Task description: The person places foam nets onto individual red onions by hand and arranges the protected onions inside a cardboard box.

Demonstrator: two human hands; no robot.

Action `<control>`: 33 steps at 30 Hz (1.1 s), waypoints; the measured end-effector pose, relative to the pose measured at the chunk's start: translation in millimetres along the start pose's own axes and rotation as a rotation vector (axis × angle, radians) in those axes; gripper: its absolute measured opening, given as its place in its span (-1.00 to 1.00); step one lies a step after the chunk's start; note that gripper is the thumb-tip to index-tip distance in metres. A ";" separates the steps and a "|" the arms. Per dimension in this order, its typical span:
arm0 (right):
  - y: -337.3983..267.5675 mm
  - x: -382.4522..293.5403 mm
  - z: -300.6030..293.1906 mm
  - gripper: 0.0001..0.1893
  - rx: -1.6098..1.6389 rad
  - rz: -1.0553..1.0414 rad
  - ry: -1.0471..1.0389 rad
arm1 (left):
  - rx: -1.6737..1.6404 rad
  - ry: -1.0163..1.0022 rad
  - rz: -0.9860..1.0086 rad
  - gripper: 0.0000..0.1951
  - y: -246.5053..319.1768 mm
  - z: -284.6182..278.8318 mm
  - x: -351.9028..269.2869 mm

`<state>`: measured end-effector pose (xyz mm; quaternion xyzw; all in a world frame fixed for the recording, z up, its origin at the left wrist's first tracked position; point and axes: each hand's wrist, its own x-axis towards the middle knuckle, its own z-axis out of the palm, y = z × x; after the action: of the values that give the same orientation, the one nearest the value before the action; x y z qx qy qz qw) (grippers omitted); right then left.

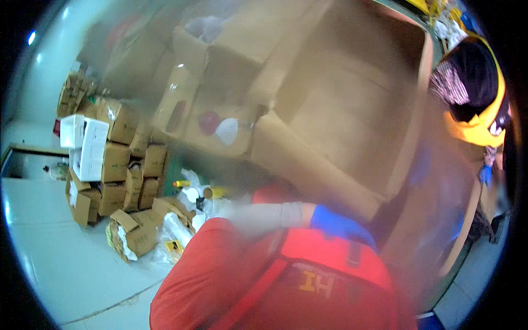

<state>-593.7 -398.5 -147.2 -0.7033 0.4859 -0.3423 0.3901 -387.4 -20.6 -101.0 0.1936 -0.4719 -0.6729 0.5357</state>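
Note:
My left hand [342,225], in a blue glove below a pale sleeve cuff, lies across the front of my red apron [330,288]. Its fingers are blurred, and whether they grip anything is unclear. Just beyond it a large open cardboard box [338,132] stands tilted in the view, its inside showing bare brown board. My right hand cannot be made out; only faint blue smears show over the blurred brown surface at the right. Left of the open box is another cardboard box [222,95] with a red and a white mark on its side.
Stacked cardboard boxes [115,165] and white foam boxes [94,144] stand at the left. An opened carton [144,233] and clear plastic wrapping [175,227] lie on the pale floor [90,268]. At the right edge is another person [474,82] in dark clothing with yellow straps and a blue glove.

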 end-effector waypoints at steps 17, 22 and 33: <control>-266.3 -250.0 192.3 -0.68 0.798 0.180 -1.279 | 0.762 2.260 -0.057 -0.24 3.7 -56.1 -384.8; -285.2 -295.5 270.4 -0.73 0.488 0.418 -1.635 | 1.073 2.108 -0.167 0.03 -5.6 -117.9 -420.1; -228.6 -342.1 347.2 -0.76 0.214 0.359 -1.614 | 1.121 2.038 -0.023 -0.06 11.7 -100.4 -396.1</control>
<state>-300.2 52.8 -141.0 -0.6036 0.1266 0.2898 0.7318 -165.2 294.7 -236.3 0.8593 -0.0522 0.0930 0.5003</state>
